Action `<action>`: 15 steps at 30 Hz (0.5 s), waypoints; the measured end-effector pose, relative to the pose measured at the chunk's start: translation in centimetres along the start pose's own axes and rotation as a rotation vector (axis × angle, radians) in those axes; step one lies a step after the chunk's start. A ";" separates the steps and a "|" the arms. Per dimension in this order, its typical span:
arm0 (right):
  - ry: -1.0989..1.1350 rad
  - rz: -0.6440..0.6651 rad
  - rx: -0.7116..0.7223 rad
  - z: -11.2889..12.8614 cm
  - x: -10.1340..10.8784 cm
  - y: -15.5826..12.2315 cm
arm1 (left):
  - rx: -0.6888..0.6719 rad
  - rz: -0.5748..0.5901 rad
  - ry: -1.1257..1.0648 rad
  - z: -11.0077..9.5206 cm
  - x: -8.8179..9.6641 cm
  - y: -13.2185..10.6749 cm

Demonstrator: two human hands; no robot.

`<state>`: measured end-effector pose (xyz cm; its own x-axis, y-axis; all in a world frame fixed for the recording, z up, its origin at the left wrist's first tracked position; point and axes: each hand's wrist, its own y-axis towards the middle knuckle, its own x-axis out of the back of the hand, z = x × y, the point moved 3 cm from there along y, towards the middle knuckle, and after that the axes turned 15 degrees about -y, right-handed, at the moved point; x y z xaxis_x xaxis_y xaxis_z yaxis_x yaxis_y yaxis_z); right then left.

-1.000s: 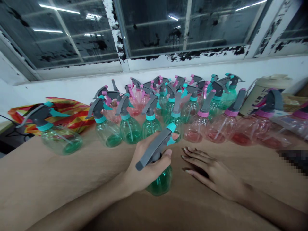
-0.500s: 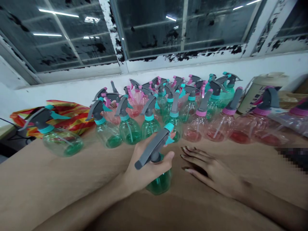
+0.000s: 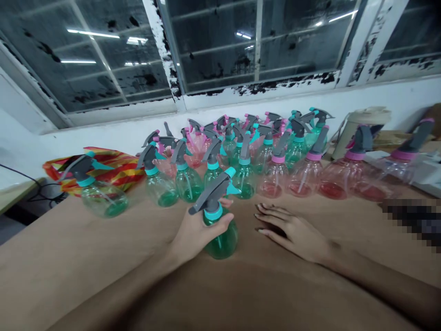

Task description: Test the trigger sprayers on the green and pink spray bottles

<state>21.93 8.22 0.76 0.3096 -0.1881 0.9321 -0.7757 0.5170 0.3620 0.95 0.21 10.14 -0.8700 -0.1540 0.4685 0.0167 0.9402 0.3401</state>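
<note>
My left hand is wrapped round a green spray bottle with a teal collar and a grey trigger head. The bottle stands upright on the brown tabletop, its teal nozzle pointing up and to the right. My left thumb lies across its near side, and the fingers behind it are mostly hidden. To the right, my right hand rests on the tabletop with its fingers stretched out, holding nothing. A row of clear green spray bottles and pink spray bottles stands just beyond both hands.
More spray bottles crowd behind the row, against the white wall. A lone green spray bottle stands at the left by a red-and-yellow striped bag. A cream jug is at the back right, and a pixelated dark patch covers something at the right.
The held bottle is more upright, and my left hand sits lower around its body, showing the collar. My right hand stays flat. The whole view has shifted slightly.
</note>
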 end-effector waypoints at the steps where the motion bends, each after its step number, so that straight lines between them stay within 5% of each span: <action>1: 0.003 -0.002 -0.002 0.0 0.0 0.0 | -0.007 0.005 0.012 0.0 0.4 -0.4; 6: -0.021 0.007 -0.016 0.1 -0.1 -0.3 | 0.080 -0.072 0.169 0.4 4.4 -2.5; 11: -0.052 0.009 -0.012 0.1 -0.2 -0.4 | 0.127 -0.386 0.375 3.0 11.6 -5.5; 15: -0.085 0.009 -0.014 0.2 -0.5 -0.4 | 0.209 -0.450 0.524 4.9 16.9 -6.5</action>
<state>21.99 7.96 0.11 0.2543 -0.2528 0.9335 -0.7706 0.5302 0.3535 -16.31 -7.02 11.81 -0.4190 -0.6160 0.6671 -0.4280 0.7819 0.4532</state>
